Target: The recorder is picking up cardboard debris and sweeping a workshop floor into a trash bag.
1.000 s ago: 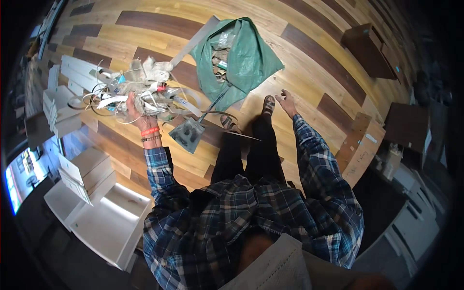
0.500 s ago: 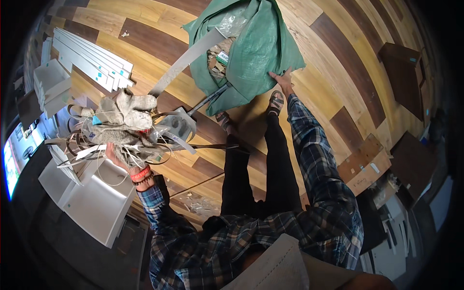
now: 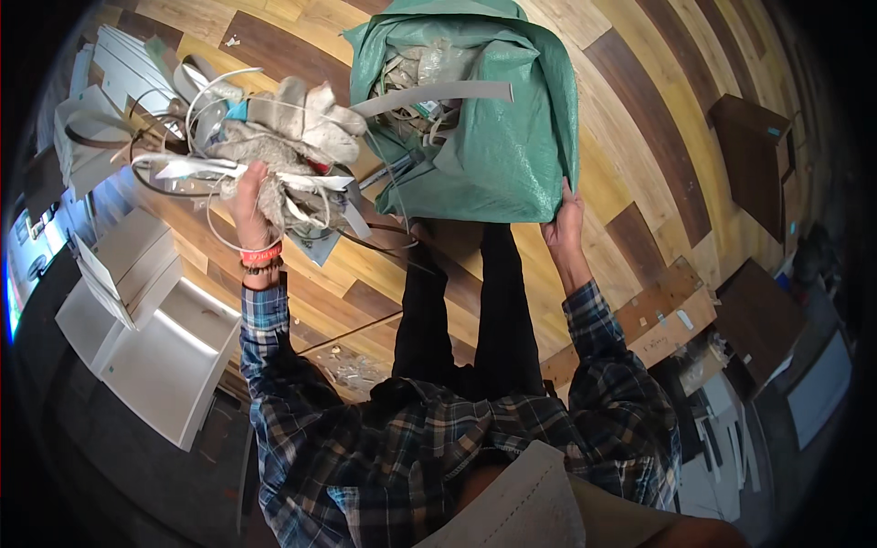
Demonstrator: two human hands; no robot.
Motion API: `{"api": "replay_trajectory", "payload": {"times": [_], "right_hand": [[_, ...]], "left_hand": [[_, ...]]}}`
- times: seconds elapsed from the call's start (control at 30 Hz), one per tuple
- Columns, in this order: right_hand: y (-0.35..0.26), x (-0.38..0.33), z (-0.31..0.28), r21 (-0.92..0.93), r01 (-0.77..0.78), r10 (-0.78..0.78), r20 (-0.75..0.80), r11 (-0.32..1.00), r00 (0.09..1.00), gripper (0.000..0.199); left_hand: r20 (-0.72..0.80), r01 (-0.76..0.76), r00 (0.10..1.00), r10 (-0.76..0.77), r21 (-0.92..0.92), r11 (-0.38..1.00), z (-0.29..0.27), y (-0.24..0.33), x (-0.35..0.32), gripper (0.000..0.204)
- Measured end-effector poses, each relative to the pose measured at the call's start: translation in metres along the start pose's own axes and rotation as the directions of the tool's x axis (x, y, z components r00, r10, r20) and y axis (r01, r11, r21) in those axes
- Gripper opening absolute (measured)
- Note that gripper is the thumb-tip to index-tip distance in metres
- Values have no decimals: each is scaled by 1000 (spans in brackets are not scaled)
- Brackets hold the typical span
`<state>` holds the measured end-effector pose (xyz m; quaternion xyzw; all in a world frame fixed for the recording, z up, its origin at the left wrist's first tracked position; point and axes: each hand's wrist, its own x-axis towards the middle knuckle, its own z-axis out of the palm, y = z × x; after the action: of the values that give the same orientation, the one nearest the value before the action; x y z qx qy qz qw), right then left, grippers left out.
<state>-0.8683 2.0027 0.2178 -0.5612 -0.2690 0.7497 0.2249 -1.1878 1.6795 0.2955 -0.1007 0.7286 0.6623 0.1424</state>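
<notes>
My left hand (image 3: pixel 248 203) is closed around a loose bundle of scraps. In it are dirty white work gloves (image 3: pixel 306 119), white strips (image 3: pixel 206 168) and curled dark bands (image 3: pixel 96 137). A long grey strip (image 3: pixel 438 94) sticks out of the bundle across the mouth of a green woven sack (image 3: pixel 512 160). My right hand (image 3: pixel 566 224) grips the sack's near right corner, fingers curled over its edge. Inside the open sack, crumpled scraps and clear plastic (image 3: pixel 443 64) show. Partly hidden between bundle and sack is a flat grey tool with a dark handle (image 3: pixel 393 170).
White panels (image 3: pixel 128 59) lie at the far left, with a white open cabinet piece (image 3: pixel 164 356) nearer. A dark brown box (image 3: pixel 749 160) and a wooden board (image 3: pixel 667 315) lie at the right. Small debris (image 3: pixel 352 370) is scattered on the floor near my legs.
My left hand has lifted the bundle farther away, and the grey strip now reaches over the sack. My right hand has shifted along the sack, whose mouth is spread wider.
</notes>
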Motion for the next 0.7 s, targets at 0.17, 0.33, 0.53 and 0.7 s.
{"api": "replay_trajectory", "payload": {"times": [0.17,0.33,0.53,0.7], "right_hand": [[-86,-67,24,77,88,-84,-60,993,995,32],[-119,-101,43,127,186,-181,-49,974,982,34],[-127,-101,71,186,174,-190,70,967,979,34],[-142,-78,73,92,286,-298,183,954,937,33]], "left_hand": [[356,-182,926,123,137,974,67,27,9,29],[498,-565,787,365,345,749,137,-7,7,67],[780,-883,382,495,150,446,191,-146,-1,93],[846,-909,242,475,26,416,207,-151,-63,90]]}}
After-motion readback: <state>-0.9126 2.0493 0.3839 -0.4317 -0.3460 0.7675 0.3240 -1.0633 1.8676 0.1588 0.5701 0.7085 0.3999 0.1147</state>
